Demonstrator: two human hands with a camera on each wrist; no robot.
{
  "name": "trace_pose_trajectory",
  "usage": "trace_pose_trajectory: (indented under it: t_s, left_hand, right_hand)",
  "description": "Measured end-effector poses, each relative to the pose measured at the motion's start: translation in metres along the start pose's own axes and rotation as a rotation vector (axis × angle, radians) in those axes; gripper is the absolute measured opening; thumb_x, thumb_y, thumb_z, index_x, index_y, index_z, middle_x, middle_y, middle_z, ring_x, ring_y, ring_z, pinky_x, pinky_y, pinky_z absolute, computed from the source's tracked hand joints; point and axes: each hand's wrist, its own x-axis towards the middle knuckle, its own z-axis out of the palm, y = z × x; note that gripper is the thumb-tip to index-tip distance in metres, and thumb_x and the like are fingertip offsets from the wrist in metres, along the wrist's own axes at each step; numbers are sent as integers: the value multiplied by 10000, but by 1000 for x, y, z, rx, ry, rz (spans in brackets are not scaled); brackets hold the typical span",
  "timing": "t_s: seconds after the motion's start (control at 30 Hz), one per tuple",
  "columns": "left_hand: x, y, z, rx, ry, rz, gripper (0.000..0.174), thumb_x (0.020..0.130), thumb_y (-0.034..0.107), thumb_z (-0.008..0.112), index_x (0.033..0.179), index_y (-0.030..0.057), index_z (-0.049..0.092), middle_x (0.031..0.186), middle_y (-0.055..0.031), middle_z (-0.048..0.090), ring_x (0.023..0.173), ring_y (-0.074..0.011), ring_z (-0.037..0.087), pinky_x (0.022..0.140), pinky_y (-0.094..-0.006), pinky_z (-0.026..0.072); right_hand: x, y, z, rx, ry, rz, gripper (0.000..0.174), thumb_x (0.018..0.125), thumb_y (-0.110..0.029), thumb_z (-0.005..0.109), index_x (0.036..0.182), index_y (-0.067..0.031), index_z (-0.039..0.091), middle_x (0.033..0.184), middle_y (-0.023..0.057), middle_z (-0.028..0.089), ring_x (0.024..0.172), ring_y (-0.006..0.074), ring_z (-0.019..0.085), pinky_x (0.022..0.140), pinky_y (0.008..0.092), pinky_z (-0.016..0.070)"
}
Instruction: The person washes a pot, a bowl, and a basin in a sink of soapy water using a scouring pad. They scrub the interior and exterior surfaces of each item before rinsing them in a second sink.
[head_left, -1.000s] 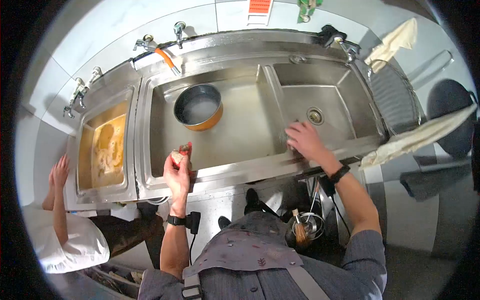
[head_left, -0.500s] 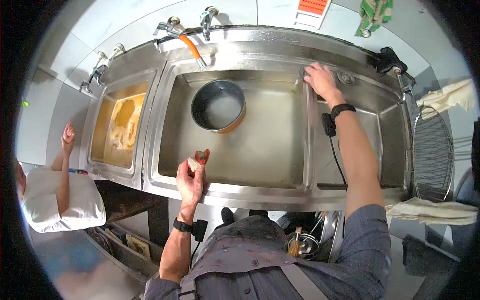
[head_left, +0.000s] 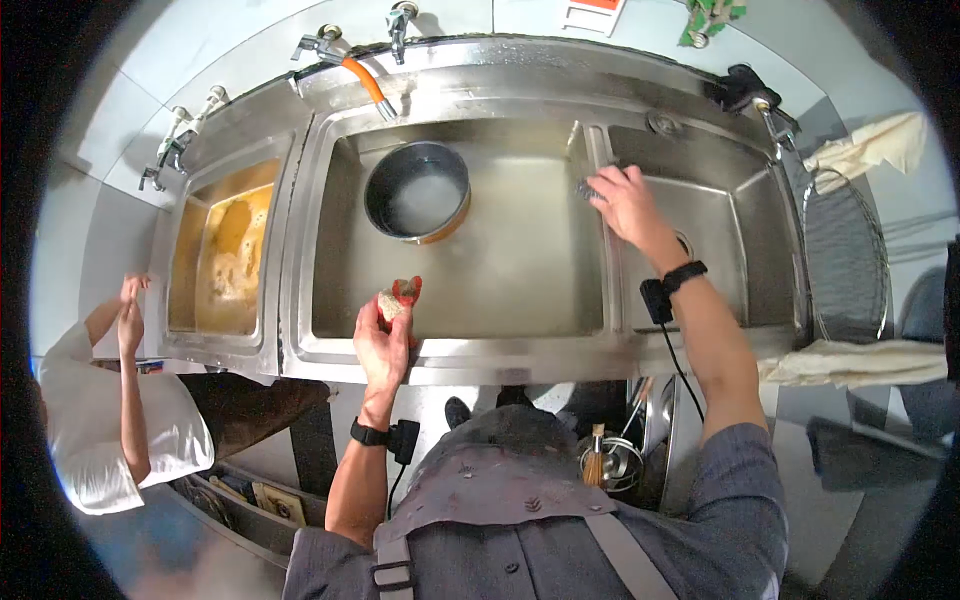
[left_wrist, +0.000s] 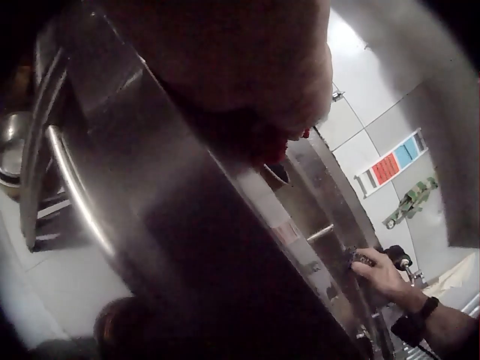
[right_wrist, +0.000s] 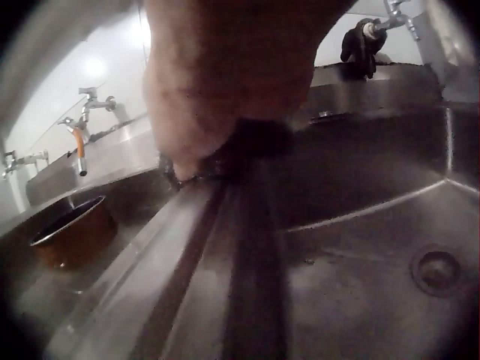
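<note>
My right hand (head_left: 630,208) grips a dark grey steel wool scrubber (head_left: 587,190) against the divider (head_left: 603,262) between the middle and right basins. In the right wrist view, the scrubber (right_wrist: 171,177) shows below the fingers, at the divider's top. At the middle basin's front rim, my left hand (head_left: 382,350) pinches a small, crumpled red and beige thing (head_left: 391,304), its kind unclear. Only a bit of red shows beneath that hand in the left wrist view. A dark-lined pot with an orange outside (head_left: 447,227) sits in the middle basin's cloudy water (head_left: 520,240).
The left basin (head_left: 180,260) holds foamy, yellowish water. Another person's hands (head_left: 132,300) are beside it. A tap with an orange hose (head_left: 368,85) reaches over the middle basin. The right basin has a drain (right_wrist: 437,271). A wire rack (head_left: 846,255) stands at the right.
My right hand went along the divider from near its front to its far end, then came partway back with the scrubber. My left hand still pinches the red and beige thing. The head view shifted.
</note>
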Motion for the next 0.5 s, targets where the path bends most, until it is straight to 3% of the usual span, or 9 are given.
trace_pose_trajectory:
  t_s: [0.07, 0.13, 0.2, 0.27, 0.3, 0.37, 0.4, 0.47, 0.5]
  left_hand:
    - [-5, 6, -6, -17, -30, 25, 370, 912, 227, 753, 1195, 4, 666, 983, -128, 675, 865, -232, 648, 815, -372, 527]
    - [-6, 5, -8, -96, -66, 15, 363, 910, 226, 754, 1183, 2, 672, 973, -125, 681, 862, -226, 651, 813, -367, 528]
    - [-8, 4, -12, -157, -91, 39, 356, 910, 222, 752, 1179, 2, 674, 968, -122, 682, 858, -223, 652, 812, -364, 528]
    - [-8, -1, -16, -215, -101, 58, 349, 910, 219, 750, 1174, 3, 676, 962, -119, 683, 854, -220, 653, 810, -360, 528]
    - [-9, -7, -15, -241, -76, 79, 345, 910, 219, 747, 1169, 3, 677, 958, -117, 683, 845, -215, 651, 806, -357, 528]
    - [-9, -4, -21, -205, -81, 74, 335, 908, 226, 744, 1146, 0, 677, 942, -117, 686, 829, -205, 649, 802, -350, 527]
    - [-9, -6, -21, -218, -84, 78, 335, 908, 226, 744, 1146, 0, 677, 942, -117, 686, 829, -205, 649, 802, -350, 527]
    - [-10, -10, -23, -301, -116, 49, 334, 904, 240, 748, 1124, -2, 679, 926, -118, 689, 825, -213, 653, 803, -353, 529]
    - [-14, -5, -25, -276, -91, 87, 331, 902, 248, 752, 1106, -2, 682, 917, -118, 691, 813, -217, 656, 792, -357, 529]
  right_hand:
    - [-33, -31, -11, -2, -15, 33, 302, 869, -197, 720, 1158, -114, 701, 1156, 60, 645, 1053, 345, 539, 921, 456, 475]
    - [-66, -53, -22, -251, -145, -246, 279, 878, -224, 706, 1137, -121, 723, 1150, 40, 662, 1100, 314, 549, 927, 452, 466]
    - [-105, -87, -42, -347, -215, -260, 290, 877, -263, 707, 1126, -117, 738, 1171, 35, 677, 1116, 276, 568, 938, 456, 463]
    - [-129, -123, -68, -38, -389, 48, 334, 883, -296, 703, 1150, -99, 735, 1205, 73, 686, 1122, 298, 585, 974, 464, 455]
    - [-139, -126, -74, -49, -391, 54, 334, 883, -296, 703, 1150, -99, 735, 1205, 73, 686, 1122, 298, 585, 974, 464, 455]
    - [-168, -121, -84, 31, -204, 312, 377, 872, -277, 712, 1178, -57, 708, 1259, 140, 678, 1151, 364, 598, 1036, 475, 449]
    - [-175, -122, -87, 18, -202, 315, 377, 872, -277, 712, 1178, -57, 708, 1259, 140, 678, 1151, 364, 598, 1036, 475, 449]
    - [-187, -127, -87, -146, 5, 578, 371, 911, -299, 677, 1207, -78, 703, 1199, 160, 684, 1112, 397, 603, 1016, 481, 445]
    - [-190, -138, -80, -220, 11, 630, 369, 930, -316, 648, 1186, -54, 695, 1180, 164, 688, 1106, 392, 610, 1011, 486, 445]
